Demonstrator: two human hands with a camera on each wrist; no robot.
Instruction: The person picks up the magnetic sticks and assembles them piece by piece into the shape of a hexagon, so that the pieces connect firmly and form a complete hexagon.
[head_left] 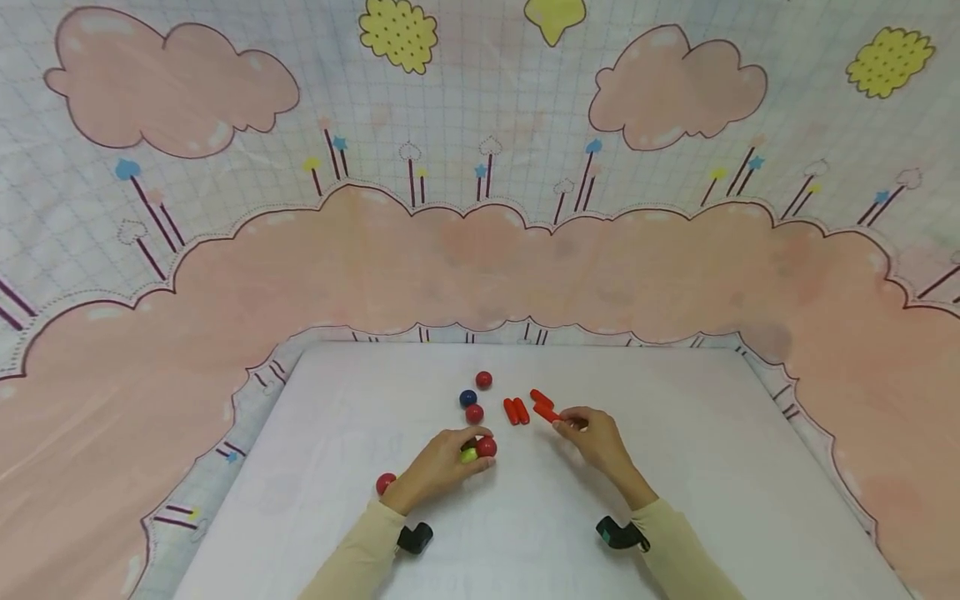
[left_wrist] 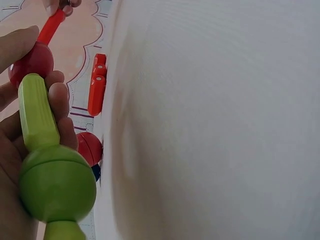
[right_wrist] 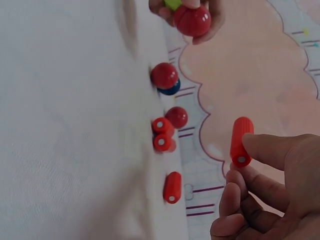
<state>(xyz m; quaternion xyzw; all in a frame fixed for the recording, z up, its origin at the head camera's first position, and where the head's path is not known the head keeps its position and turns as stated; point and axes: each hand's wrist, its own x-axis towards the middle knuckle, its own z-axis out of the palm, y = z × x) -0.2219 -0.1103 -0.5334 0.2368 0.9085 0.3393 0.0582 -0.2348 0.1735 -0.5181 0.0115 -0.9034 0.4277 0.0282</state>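
Note:
My left hand (head_left: pixel 441 463) grips a joined chain of toy building pieces. In the left wrist view the chain runs from a red ball (left_wrist: pixel 34 64) through a light green rod (left_wrist: pixel 38 112) to a green ball (left_wrist: pixel 57 184), then another light green piece (left_wrist: pixel 65 230) cut off by the frame edge. My right hand (head_left: pixel 602 439) pinches a red rod (right_wrist: pixel 242 142) between thumb and fingers, with a grey disc in its end. The held rod and the chain's red ball (head_left: pixel 487 447) are apart in the head view.
Beyond the hands lie two red rods (head_left: pixel 516 411) side by side and another red rod (head_left: pixel 542 398). Loose red balls (head_left: pixel 483 380) and a blue ball (head_left: pixel 468 398) sit to their left. One red ball (head_left: pixel 386 484) is partly hidden by the left wrist. The white table (head_left: pixel 540 533) ends before a patterned cloth.

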